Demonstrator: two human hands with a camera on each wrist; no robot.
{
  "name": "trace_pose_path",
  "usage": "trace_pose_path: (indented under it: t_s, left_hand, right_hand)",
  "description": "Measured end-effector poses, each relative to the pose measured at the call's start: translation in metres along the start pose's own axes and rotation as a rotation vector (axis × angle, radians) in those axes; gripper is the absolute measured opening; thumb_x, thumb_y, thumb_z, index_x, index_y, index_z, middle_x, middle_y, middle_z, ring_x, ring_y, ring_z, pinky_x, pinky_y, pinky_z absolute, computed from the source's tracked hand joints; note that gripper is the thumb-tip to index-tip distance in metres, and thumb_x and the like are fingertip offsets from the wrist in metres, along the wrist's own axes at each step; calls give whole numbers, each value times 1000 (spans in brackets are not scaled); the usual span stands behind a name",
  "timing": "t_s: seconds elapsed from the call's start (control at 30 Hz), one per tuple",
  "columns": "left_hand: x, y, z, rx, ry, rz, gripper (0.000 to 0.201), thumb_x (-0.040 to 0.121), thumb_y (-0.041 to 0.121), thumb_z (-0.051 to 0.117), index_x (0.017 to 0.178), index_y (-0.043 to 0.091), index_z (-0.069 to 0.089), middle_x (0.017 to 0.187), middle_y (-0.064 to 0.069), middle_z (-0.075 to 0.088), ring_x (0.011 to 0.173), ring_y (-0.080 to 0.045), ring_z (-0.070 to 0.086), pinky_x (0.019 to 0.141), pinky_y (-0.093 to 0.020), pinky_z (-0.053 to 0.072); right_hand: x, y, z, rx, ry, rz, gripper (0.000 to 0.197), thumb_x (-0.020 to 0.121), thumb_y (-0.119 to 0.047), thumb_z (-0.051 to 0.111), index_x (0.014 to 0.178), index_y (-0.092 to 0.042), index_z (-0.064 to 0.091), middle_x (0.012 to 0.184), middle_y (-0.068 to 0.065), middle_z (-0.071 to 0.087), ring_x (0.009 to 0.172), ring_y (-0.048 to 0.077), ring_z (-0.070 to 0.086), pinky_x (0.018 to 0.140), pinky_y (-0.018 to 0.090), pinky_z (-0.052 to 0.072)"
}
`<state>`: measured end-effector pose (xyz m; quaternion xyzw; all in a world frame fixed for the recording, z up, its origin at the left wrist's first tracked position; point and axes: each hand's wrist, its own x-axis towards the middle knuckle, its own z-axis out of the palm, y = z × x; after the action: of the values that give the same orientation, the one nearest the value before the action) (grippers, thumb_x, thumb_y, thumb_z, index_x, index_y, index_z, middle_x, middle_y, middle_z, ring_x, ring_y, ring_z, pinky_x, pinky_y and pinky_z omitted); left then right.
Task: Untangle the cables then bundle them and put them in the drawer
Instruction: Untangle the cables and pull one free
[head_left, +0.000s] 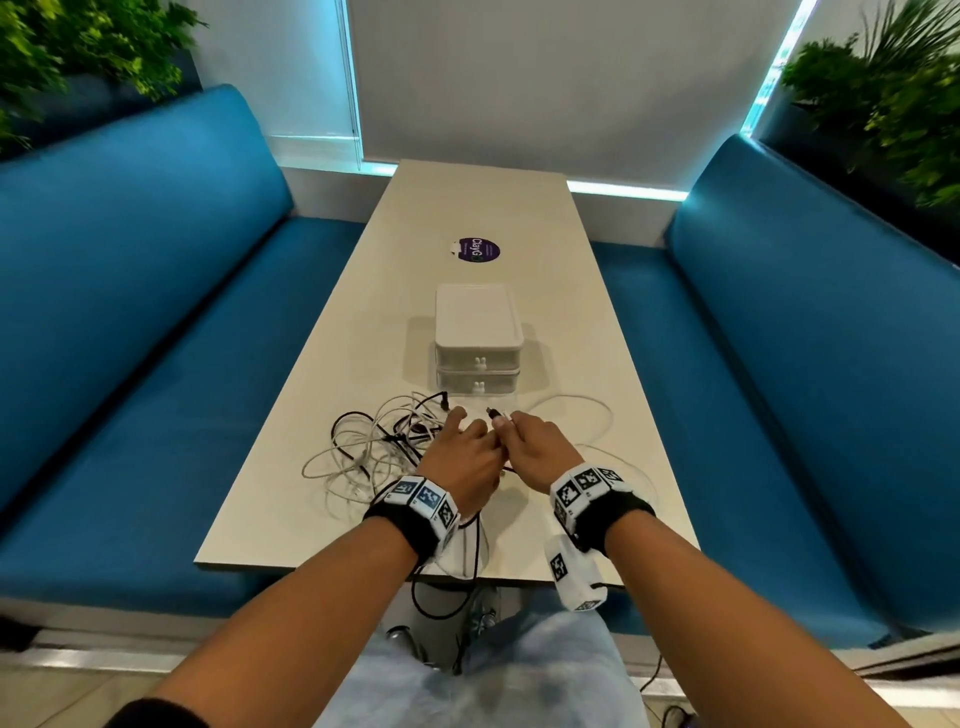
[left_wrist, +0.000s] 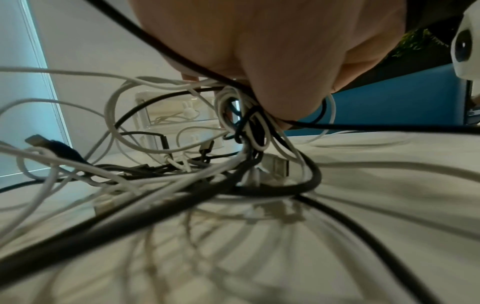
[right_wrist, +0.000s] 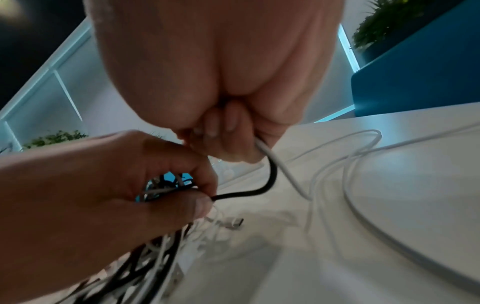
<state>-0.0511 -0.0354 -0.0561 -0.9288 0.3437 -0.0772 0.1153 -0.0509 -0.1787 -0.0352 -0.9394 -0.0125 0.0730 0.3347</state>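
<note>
Still mid-untangle: knot of cables (head_left: 384, 441) on the counter (head_left: 519, 218) before the drawer unit (head_left: 478, 343), clamped in the left hand (head_left: 462, 452); black and white leads pinched by the right hand (head_left: 540, 447); best drawn out slowly, knot held down.

Both forearms are bare, with a black wristband (head_left: 402, 525) on the left and another (head_left: 613, 514) on the right, each topped by white blocks printed with black square code markers. A white camera pod (head_left: 574, 577) hangs under the right wrist, thin black cable trailing off it. Light blue jeans (head_left: 467, 675) below.
</note>
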Motion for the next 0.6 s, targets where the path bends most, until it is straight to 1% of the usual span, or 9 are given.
trace_pose_path:
  t_s: [0.07, 0.13, 0.17, 0.23, 0.3, 0.33, 0.4, 0.5, 0.6]
  left_hand:
    - [-2, -4, -2, -1, 0, -8, 34, 92, 30, 50, 122, 17, 59, 117, -1, 62, 114, -26, 52, 111, -52, 20]
    - [-4, -6, -3, 10, -3, -10, 30, 91, 33, 51, 116, 19, 61, 111, 0, 62, 111, -26, 52, 110, -51, 22]
    - [-4, -7, -4, 6, 5, -10, 30, 89, 36, 51, 113, 20, 61, 110, 1, 62, 111, -26, 52, 109, -51, 23]
    - [-5, -9, -5, -14, 26, -21, 34, 85, 46, 52, 107, 22, 62, 108, 1, 60, 109, -25, 51, 108, -51, 24]
    - [-5, -12, -8, -18, 19, -34, 38, 82, 53, 53, 103, 24, 63, 107, 1, 59, 108, -25, 49, 106, -50, 25]
    - [-5, -12, -9, -12, 8, -34, 36, 82, 52, 54, 103, 24, 64, 107, 1, 59, 108, -25, 49, 105, -50, 25]
    - [-4, -8, -11, 3, -15, -33, 29, 84, 43, 56, 104, 24, 65, 110, 1, 59, 110, -25, 49, 107, -51, 23]
    - [-3, -1, -14, 37, -47, -35, 21, 85, 31, 56, 102, 25, 67, 109, 2, 58, 110, -26, 49, 109, -54, 19]
    - [-2, 1, -16, 67, -46, -32, 17, 85, 27, 57, 95, 24, 70, 105, 1, 58, 109, -28, 51, 108, -54, 18]
  right_hand:
    - [1, 0, 1, -37, -19, 49, 30, 101, -35, 38, 89, -11, 51, 95, 16, 64, 86, 31, 56, 71, 35, 39]
    - [1, 3, -1, -69, -63, 93, 26, 98, -29, 38, 91, -9, 53, 97, 16, 63, 86, 31, 54, 70, 34, 37]
    - [1, 4, -3, -94, -90, 88, 26, 97, -27, 38, 89, -8, 55, 96, 16, 63, 87, 31, 55, 70, 34, 36]
    - [-3, 8, -5, -167, -137, 26, 28, 95, -27, 43, 85, -6, 59, 92, 15, 65, 86, 31, 58, 68, 35, 39]
    - [-8, 13, -3, -255, -158, -60, 30, 94, -32, 49, 88, -8, 65, 90, 13, 68, 85, 30, 62, 67, 33, 42]
    - [-9, 15, -2, -297, -165, -97, 31, 95, -36, 51, 92, -9, 67, 92, 12, 69, 86, 29, 63, 68, 32, 42]
    - [-9, 17, -3, -357, -172, -119, 34, 97, -39, 51, 98, -10, 68, 95, 12, 70, 87, 28, 63, 70, 32, 45]
    - [-4, 19, -10, -417, -159, -118, 33, 97, -41, 52, 99, -12, 69, 97, 11, 70, 90, 28, 64, 75, 34, 48]
    - [-2, 23, -17, -460, -167, -133, 29, 95, -43, 54, 97, -19, 71, 92, 9, 70, 89, 27, 63, 76, 38, 51]
